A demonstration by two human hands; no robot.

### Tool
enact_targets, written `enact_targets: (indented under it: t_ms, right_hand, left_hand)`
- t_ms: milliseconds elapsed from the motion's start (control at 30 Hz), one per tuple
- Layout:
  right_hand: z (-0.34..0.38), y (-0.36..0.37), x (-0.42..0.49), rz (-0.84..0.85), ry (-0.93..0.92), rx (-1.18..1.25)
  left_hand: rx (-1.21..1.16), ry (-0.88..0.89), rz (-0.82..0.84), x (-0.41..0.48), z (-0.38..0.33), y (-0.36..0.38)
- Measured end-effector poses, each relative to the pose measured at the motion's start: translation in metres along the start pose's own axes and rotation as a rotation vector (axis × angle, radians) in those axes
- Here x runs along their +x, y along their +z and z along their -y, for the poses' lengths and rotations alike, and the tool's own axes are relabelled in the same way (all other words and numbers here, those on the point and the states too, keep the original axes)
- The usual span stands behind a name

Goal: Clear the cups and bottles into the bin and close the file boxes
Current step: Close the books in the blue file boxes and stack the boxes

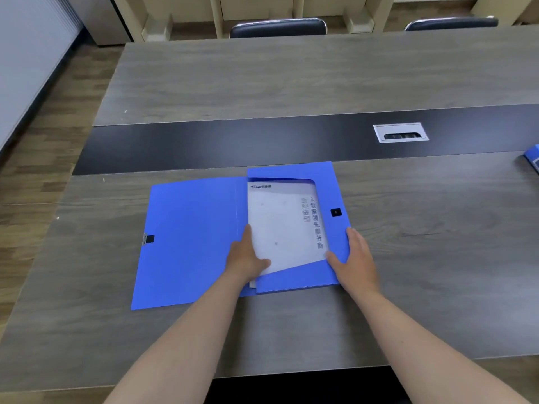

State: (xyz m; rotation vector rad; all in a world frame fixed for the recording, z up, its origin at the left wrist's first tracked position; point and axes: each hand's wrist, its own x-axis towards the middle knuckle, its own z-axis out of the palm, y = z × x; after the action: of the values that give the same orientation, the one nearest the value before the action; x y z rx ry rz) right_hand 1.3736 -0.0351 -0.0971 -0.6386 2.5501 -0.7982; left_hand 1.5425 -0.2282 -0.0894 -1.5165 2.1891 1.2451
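A blue file box [339, 188] lies open on the grey table [291, 77], its lid [189, 240] spread flat to the left. White papers [285, 225] with printed characters sit inside its tray. My left hand [246, 256] rests flat on the papers' lower left corner, thumb on the sheet. My right hand [357, 258] lies on the box's lower right edge, fingers apart, thumb touching the papers' corner. A black clasp patch [336, 212] shows on the right flap and another [149, 239] on the lid's left edge. No cups or bottles are in view.
A second blue file box [533, 160] pokes in at the right edge. A silver cable port [401, 132] is set in the table's dark centre strip. Two black chairs [278, 27] [450, 23] stand at the far side. Wooden floor lies to the left.
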Motion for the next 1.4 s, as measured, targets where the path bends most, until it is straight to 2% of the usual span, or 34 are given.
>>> enact_targets:
  t_ms: [167, 300, 367, 467, 567, 733, 867, 1067, 1267, 1400]
  right_hand:
    - [-0.001, 0.004, 0.0, -0.021, 0.018, 0.025]
    - [-0.002, 0.003, 0.001, -0.021, 0.016, 0.036]
    - [-0.003, 0.003, 0.001, -0.019, 0.021, 0.037]
    - [-0.005, 0.003, 0.001, -0.014, 0.014, 0.048]
    - [-0.004, 0.003, 0.002, -0.005, 0.011, 0.051]
    - [-0.003, 0.004, 0.001, -0.001, 0.024, 0.052]
    - [-0.004, 0.004, 0.002, -0.003, 0.03, 0.053]
    - [-0.003, 0.0, 0.002, 0.007, 0.033, 0.05]
    - [0.0, -0.003, 0.001, 0.028, 0.043, 0.08]
    - [0.002, -0.008, 0.0, 0.062, 0.059, 0.143]
  left_hand:
    - [0.008, 0.055, 0.046, 0.001, -0.024, 0.022]
    - [-0.137, 0.088, 0.04, 0.002, -0.008, 0.013]
    - [-0.195, 0.096, -0.052, 0.001, 0.008, -0.001]
    - [-0.141, 0.09, -0.328, -0.002, 0.041, -0.032]
    - [-0.08, -0.026, -0.497, -0.005, 0.078, -0.068]
    - [-0.162, -0.307, -0.526, -0.011, 0.121, -0.106]
    - [-0.218, -0.371, -0.459, -0.007, 0.142, -0.127]
    - [-0.523, -0.351, -0.406, -0.022, 0.148, -0.166]
    - [-0.735, -0.065, -0.056, -0.074, 0.087, -0.215]
    - [-0.754, 0.125, 0.206, -0.1, 0.018, -0.203]
